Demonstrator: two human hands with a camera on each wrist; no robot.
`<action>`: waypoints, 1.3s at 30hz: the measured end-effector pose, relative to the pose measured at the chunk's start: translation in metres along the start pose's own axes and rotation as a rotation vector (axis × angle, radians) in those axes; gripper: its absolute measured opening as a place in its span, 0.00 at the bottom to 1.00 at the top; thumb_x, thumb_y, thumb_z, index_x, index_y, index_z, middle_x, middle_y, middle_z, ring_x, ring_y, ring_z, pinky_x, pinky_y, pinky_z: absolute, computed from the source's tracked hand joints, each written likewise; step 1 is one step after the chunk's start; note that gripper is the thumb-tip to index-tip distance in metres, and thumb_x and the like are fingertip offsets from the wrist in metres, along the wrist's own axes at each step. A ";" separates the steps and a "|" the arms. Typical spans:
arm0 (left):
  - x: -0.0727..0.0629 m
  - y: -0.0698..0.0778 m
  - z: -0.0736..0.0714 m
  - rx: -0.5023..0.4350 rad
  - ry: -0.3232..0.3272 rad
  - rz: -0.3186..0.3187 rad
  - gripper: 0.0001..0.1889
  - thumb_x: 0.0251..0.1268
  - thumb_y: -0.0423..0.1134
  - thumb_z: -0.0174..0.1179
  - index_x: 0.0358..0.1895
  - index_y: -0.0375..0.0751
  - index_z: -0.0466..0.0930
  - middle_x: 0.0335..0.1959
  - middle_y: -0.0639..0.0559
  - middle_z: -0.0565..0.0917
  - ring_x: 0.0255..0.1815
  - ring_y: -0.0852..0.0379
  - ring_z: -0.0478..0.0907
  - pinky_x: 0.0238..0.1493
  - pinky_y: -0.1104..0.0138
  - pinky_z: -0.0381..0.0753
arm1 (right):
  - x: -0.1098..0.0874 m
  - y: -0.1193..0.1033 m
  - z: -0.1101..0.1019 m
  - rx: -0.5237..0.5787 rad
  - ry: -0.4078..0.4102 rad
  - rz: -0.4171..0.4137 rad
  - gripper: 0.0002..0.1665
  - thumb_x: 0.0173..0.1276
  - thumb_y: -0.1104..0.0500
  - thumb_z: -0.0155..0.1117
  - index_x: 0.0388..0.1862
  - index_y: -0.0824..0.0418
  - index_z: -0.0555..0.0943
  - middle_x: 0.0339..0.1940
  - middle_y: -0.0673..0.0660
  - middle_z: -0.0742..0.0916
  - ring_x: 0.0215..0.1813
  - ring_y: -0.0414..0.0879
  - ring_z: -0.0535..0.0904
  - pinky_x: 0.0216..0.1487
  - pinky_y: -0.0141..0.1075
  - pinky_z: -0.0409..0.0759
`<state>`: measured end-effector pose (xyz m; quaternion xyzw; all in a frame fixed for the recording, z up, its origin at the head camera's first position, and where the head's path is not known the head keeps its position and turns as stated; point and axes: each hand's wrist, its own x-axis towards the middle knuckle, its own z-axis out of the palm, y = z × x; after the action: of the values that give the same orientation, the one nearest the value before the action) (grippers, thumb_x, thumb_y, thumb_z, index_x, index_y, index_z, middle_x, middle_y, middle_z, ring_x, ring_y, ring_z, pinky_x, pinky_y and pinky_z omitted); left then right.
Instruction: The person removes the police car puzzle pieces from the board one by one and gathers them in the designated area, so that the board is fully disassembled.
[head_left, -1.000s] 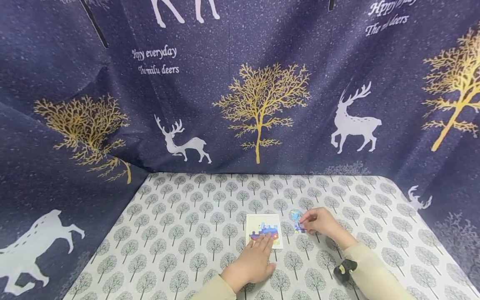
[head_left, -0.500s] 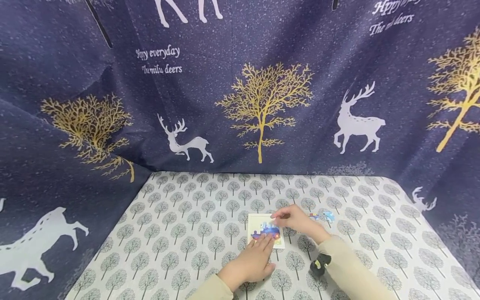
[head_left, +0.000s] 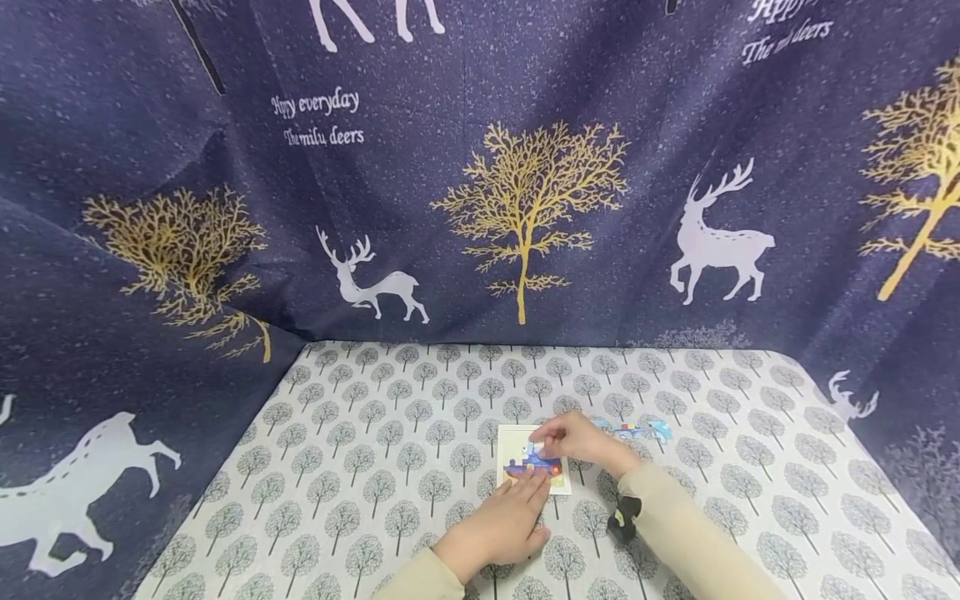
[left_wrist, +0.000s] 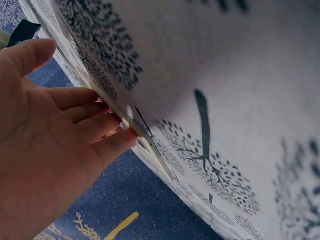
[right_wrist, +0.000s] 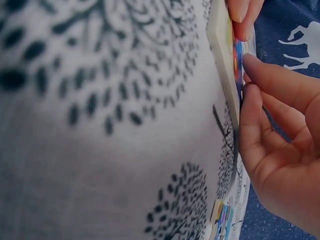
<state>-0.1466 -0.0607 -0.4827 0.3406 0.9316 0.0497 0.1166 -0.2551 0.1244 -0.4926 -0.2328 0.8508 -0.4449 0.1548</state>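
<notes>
In the head view a small jigsaw puzzle board (head_left: 510,437) with a pale rim lies flat on the table, its picture a blue vehicle with a red wheel. My left hand (head_left: 501,518) rests on the board's lower part with straight fingers; the left wrist view shows those fingertips (left_wrist: 129,136) touching the board's edge (left_wrist: 150,147). Over the upper right of the board, my right hand (head_left: 583,442) pinches a small puzzle piece, mostly hidden by the fingers. The right wrist view has the thumb and fingers (right_wrist: 257,107) close against the board's coloured face (right_wrist: 237,65).
Several loose puzzle pieces (head_left: 658,429) lie on the table to the right, beyond the right hand. The tablecloth (head_left: 360,517) carries a tree print. A dark blue curtain (head_left: 465,250) with deer and golden trees hangs behind. A black device (head_left: 624,518) sits on the right wrist.
My right hand has moved left from the loose pieces to the board with a puzzle piece, and then slightly farther left over the picture. The left hand has stayed on the board.
</notes>
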 end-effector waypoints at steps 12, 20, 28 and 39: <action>0.006 0.008 -0.002 -0.003 -0.020 -0.082 0.35 0.70 0.54 0.51 0.74 0.38 0.57 0.76 0.48 0.54 0.76 0.50 0.52 0.71 0.53 0.60 | 0.001 -0.006 0.001 0.056 -0.020 0.049 0.18 0.55 0.67 0.70 0.46 0.69 0.83 0.25 0.58 0.82 0.27 0.41 0.74 0.33 0.32 0.77; 0.011 0.013 0.001 0.029 -0.004 -0.104 0.36 0.69 0.55 0.51 0.73 0.37 0.57 0.76 0.46 0.56 0.75 0.49 0.54 0.68 0.50 0.64 | 0.008 0.002 0.004 0.032 -0.004 0.064 0.18 0.51 0.67 0.72 0.43 0.64 0.84 0.23 0.51 0.80 0.30 0.43 0.74 0.38 0.37 0.76; 0.011 0.017 0.002 0.080 0.000 -0.114 0.38 0.68 0.57 0.52 0.73 0.36 0.58 0.76 0.45 0.56 0.75 0.47 0.54 0.67 0.49 0.66 | 0.010 0.003 0.004 0.031 0.004 0.071 0.17 0.49 0.67 0.73 0.41 0.62 0.84 0.25 0.51 0.80 0.32 0.44 0.74 0.38 0.37 0.75; 0.010 0.018 0.000 0.099 0.001 -0.114 0.37 0.68 0.57 0.51 0.72 0.37 0.59 0.75 0.45 0.57 0.74 0.48 0.57 0.67 0.50 0.66 | 0.011 0.001 0.004 0.013 0.002 0.038 0.17 0.48 0.69 0.71 0.39 0.62 0.83 0.27 0.51 0.81 0.32 0.44 0.74 0.38 0.37 0.74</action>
<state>-0.1426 -0.0404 -0.4815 0.2923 0.9509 -0.0029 0.1017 -0.2624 0.1163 -0.4964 -0.2153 0.8524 -0.4476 0.1637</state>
